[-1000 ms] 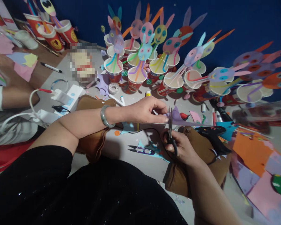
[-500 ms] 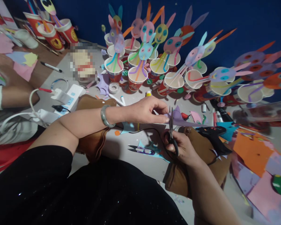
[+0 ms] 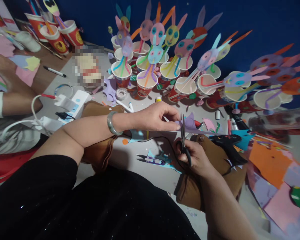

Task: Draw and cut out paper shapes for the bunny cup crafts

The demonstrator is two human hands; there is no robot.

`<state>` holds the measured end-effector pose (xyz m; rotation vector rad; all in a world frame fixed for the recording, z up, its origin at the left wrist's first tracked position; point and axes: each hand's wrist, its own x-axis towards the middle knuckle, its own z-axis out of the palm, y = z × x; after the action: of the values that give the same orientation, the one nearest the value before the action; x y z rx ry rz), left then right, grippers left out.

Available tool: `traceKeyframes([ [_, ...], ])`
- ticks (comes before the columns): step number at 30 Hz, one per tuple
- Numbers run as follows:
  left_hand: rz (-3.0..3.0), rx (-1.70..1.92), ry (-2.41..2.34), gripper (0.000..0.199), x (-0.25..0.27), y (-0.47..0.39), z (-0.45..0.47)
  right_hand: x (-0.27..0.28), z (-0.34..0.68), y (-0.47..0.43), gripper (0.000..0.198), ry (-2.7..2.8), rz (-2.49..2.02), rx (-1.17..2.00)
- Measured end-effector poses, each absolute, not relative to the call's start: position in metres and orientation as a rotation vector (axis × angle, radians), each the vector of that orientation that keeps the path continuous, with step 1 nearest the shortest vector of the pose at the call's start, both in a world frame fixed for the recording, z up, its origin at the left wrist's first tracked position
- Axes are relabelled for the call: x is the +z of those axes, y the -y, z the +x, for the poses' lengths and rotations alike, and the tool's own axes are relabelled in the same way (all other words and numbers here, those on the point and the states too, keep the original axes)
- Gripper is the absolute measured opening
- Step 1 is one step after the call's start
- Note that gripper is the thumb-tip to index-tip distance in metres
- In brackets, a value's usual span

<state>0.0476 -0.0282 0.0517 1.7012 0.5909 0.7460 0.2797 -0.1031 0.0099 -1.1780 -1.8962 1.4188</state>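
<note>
Scissors (image 3: 183,135) edging rightward since a second ago

The right hand (image 3: 195,157), forearm (image 3: 225,200) rising from lower right, is clasping them in curled fingers; the left hand (image 3: 155,117), wrist level, is pinching purple paper (image 3: 190,123) right of centre.

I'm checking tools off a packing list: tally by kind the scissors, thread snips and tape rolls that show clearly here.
Scissors: 1, in the right hand
Thread snips: 1, lying in front of the person
Tape rolls: 1, near the paper cups
Total: 3
</note>
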Motion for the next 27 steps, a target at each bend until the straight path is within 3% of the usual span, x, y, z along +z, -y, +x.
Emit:
traceKeyframes([
  [27,1.695,0.755,-0.632,0.018,0.0573,0.0273,0.0453,0.0064,0.2823,0.1028,0.065,1.872,-1.154,1.465],
])
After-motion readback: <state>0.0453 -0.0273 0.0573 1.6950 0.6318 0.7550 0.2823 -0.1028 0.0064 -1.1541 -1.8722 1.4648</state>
